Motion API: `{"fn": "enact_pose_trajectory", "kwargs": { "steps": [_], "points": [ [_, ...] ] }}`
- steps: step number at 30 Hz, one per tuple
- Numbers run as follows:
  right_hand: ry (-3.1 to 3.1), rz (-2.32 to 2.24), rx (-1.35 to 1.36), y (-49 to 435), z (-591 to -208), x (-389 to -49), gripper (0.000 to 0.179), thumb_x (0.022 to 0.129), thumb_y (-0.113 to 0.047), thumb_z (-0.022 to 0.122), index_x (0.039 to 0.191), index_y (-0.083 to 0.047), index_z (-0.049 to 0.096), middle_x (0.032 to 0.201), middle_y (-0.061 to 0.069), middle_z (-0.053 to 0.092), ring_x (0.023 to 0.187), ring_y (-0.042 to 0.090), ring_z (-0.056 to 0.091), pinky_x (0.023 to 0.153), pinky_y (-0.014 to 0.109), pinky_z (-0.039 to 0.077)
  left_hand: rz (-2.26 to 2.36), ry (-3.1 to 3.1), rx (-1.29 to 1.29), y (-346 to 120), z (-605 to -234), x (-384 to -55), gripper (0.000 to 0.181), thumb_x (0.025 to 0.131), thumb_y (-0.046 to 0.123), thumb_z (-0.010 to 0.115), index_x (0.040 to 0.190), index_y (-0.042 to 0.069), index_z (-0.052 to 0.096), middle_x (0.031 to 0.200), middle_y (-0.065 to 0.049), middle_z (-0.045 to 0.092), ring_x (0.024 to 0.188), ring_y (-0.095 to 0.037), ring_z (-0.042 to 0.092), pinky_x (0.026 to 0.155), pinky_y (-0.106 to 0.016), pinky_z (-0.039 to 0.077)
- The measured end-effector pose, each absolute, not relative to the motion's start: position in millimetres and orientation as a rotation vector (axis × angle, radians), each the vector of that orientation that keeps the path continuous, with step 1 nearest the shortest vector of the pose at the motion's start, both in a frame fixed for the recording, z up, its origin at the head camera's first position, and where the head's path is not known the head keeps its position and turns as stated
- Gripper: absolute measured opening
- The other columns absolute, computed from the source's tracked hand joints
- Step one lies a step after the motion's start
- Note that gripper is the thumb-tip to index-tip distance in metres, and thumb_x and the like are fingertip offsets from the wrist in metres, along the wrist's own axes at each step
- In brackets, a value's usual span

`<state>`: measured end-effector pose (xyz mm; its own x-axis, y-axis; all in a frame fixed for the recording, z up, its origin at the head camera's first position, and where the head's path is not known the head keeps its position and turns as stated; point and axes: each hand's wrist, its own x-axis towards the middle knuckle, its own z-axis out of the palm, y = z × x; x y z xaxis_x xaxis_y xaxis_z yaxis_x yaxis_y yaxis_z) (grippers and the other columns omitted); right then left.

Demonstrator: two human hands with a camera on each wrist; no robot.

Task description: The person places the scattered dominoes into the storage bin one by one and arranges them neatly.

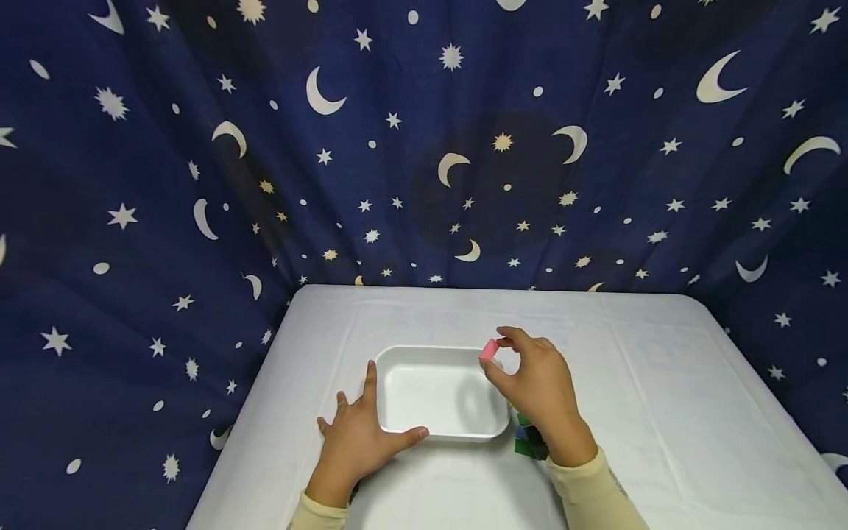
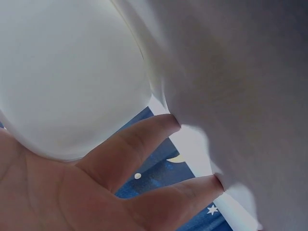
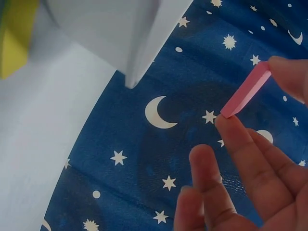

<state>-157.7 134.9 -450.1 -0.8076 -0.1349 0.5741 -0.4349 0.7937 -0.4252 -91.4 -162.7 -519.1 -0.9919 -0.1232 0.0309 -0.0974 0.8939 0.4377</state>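
A white rectangular tray (image 1: 440, 394) with rounded corners sits on the table; its inside looks bare. At its left front corner my left hand (image 1: 361, 442) is spread wide, the thumb along the front rim and the index finger along the left side. In the left wrist view, straight fingers (image 2: 137, 144) reach past the tray's edge (image 2: 70, 156) to the white cloth. Above the tray's right back corner, my right hand (image 1: 539, 379) pinches a small pink block (image 1: 489, 350) between thumb and index finger. The right wrist view shows the block (image 3: 246, 90) held by its ends.
Green and blue pieces (image 1: 528, 439) lie right of the tray, partly hidden under my right wrist. Something yellow (image 3: 17, 38) shows at the right wrist view's edge. A white cloth (image 1: 669, 412) covers the table, and a dark blue star-and-moon curtain (image 1: 411, 199) hangs behind it.
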Motion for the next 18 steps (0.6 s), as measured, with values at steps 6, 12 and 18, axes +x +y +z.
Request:
{"fn": "enact_pose_trajectory", "kwargs": {
  "steps": [6, 12, 18],
  "points": [
    [-2.467, 0.768, 0.446, 125.0, -448.1, -160.0, 0.055, 0.081, -0.037, 0.090, 0.126, -0.011, 0.073, 0.105, 0.000, 0.080, 0.090, 0.030, 0.069, 0.070, 0.047, 0.054, -0.687, -3.002, 0.173, -163.1, -519.3, -90.9, 0.153, 0.052, 0.105, 0.063, 0.172, 0.026, 0.008, 0.150, -0.007, 0.060, 0.142, -0.059, 0.041, 0.095, -0.094, 0.020],
    [-2.467, 0.780, 0.478, 113.7, -449.3, -163.2, 0.053, 0.082, -0.036, 0.089, 0.126, -0.012, 0.073, 0.106, 0.000, 0.080, 0.092, 0.030, 0.070, 0.075, 0.049, 0.055, -0.681, -2.990, 0.175, -163.8, -519.0, -91.4, 0.153, 0.053, 0.104, 0.065, 0.172, 0.025, 0.012, 0.149, -0.008, 0.061, 0.142, -0.059, 0.041, 0.095, -0.094, 0.020],
    [-2.438, 0.769, 0.561, 100.0, -445.2, -170.2, 0.052, 0.083, -0.035, 0.088, 0.126, -0.011, 0.073, 0.106, 0.000, 0.080, 0.095, 0.031, 0.071, 0.080, 0.050, 0.055, -0.659, -2.986, 0.180, -166.2, -521.0, -93.3, 0.155, 0.050, 0.108, 0.059, 0.172, 0.024, 0.013, 0.149, -0.007, 0.061, 0.142, -0.058, 0.042, 0.095, -0.094, 0.020]
  ]
}}
